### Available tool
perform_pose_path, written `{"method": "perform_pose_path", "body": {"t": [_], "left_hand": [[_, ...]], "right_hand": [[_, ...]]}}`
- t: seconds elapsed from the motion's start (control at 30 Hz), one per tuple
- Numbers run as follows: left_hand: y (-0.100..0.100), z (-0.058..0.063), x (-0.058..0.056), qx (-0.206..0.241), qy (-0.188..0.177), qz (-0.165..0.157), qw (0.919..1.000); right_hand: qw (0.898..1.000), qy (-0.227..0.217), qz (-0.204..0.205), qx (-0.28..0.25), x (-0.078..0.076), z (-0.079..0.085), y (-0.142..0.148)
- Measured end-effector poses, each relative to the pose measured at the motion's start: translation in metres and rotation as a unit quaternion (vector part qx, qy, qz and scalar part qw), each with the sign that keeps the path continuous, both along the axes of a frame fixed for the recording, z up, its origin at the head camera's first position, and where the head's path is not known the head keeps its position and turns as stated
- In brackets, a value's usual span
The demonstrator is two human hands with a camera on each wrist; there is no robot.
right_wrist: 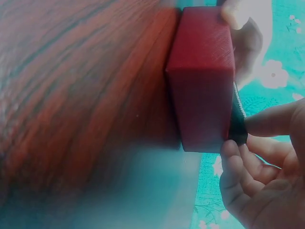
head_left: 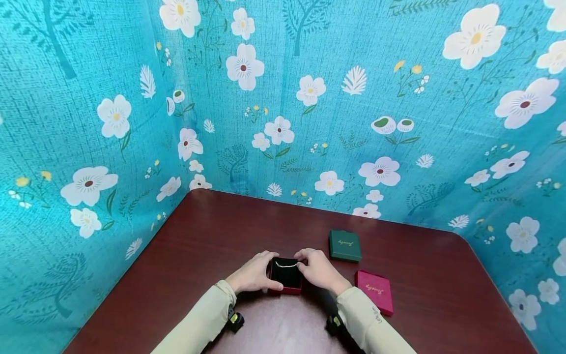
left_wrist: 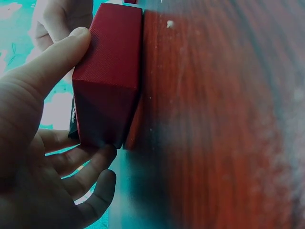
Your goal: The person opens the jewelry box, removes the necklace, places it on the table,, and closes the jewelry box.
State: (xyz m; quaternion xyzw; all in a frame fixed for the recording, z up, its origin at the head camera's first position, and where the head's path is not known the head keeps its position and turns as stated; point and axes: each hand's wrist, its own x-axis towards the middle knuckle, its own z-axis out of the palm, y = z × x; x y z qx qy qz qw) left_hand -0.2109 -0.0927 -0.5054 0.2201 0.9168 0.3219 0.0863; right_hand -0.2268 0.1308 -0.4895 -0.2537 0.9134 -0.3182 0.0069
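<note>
A small red jewelry box (head_left: pixel 291 291) sits on the table without a lid, with a black cushion insert (head_left: pixel 286 278) inside. A thin silver chain (head_left: pixel 287 266) lies across the insert's far part. My left hand (head_left: pixel 255 273) grips the box's left side, its thumb over the near edge and its fingers at the far left corner. At the far right corner, my right hand (head_left: pixel 322 269) pinches the black insert beside the chain's end. In the right wrist view the insert's corner (right_wrist: pixel 238 125) stands up above the red wall, between thumb and fingers.
Behind my right hand lies a green box (head_left: pixel 345 246) with gold lettering. A magenta-red lid or box (head_left: pixel 375 292), also gold-lettered, lies near my right forearm. The dark red-brown table (head_left: pixel 221 226) ends at a blue flowered cloth (head_left: pixel 283 98) behind and at the sides.
</note>
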Motion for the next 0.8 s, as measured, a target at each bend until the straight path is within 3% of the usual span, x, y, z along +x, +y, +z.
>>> {"method": "perform_pose_path", "body": {"t": [0.33,0.8], "left_hand": [[0.0003,0.001,-0.0026,0.011,-0.005,0.001,0.9999],[-0.0021,-0.0002,-0.0007,0.022,-0.012,-0.009,0.9997]], "right_hand": [[1.0,-0.009,0.002,0.0,-0.0013,0.0026,0.0007],[0.997,-0.065,0.016,-0.04,-0.0001,0.0061,0.0043]]}}
